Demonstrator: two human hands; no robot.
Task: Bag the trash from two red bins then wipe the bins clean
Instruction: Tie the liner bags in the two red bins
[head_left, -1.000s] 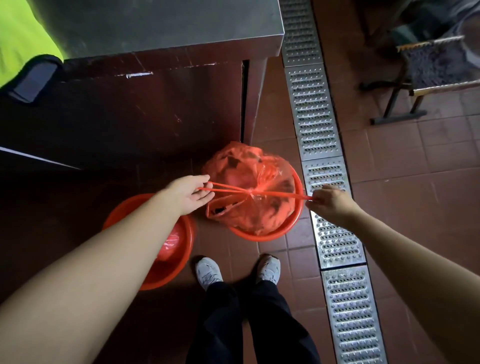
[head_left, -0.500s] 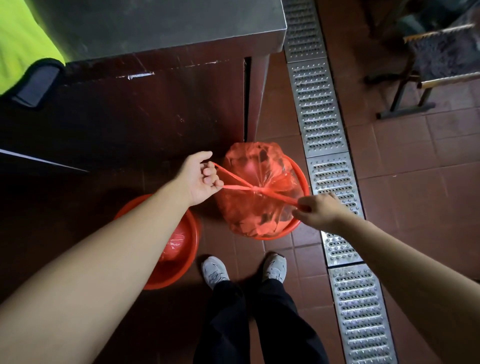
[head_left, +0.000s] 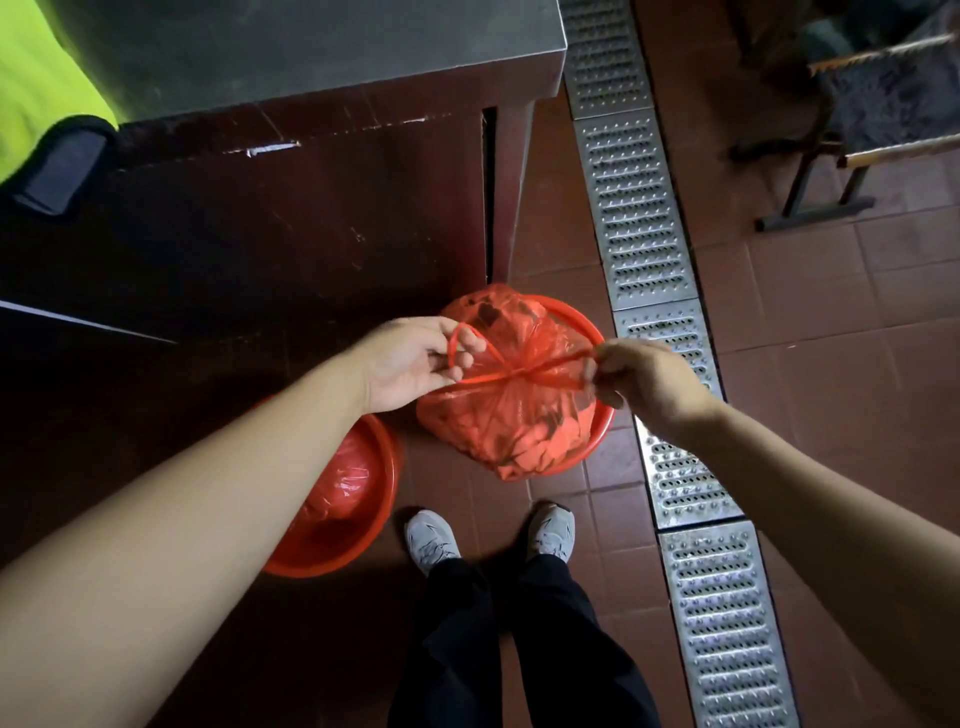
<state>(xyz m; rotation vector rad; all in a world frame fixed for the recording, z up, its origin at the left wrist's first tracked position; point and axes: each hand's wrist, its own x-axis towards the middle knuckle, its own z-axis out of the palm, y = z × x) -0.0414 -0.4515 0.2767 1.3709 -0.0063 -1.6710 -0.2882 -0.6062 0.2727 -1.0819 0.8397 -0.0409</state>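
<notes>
A full red trash bag (head_left: 511, 415) sits in the right red bin (head_left: 597, 434) on the tiled floor, its neck cinched by a red drawstring. My left hand (head_left: 415, 361) holds the left loop of the drawstring in its curled fingers. My right hand (head_left: 641, 376) pinches the right end of the drawstring. Both hands hover just above the bag, one on each side. The left red bin (head_left: 358, 514) stands lower left, partly hidden by my left forearm, with crumpled red plastic inside.
A dark cabinet with a steel top (head_left: 311, 57) stands right behind the bins. A perforated metal drain grate (head_left: 670, 415) runs along the floor to the right. A chair frame (head_left: 841, 171) is at the far right. My white shoes (head_left: 431, 540) are just below the bins.
Both hands have drawn closer to the bag's knot, slackening the drawstring; the left loop now curls over my left fingers. The view has shifted slightly.
</notes>
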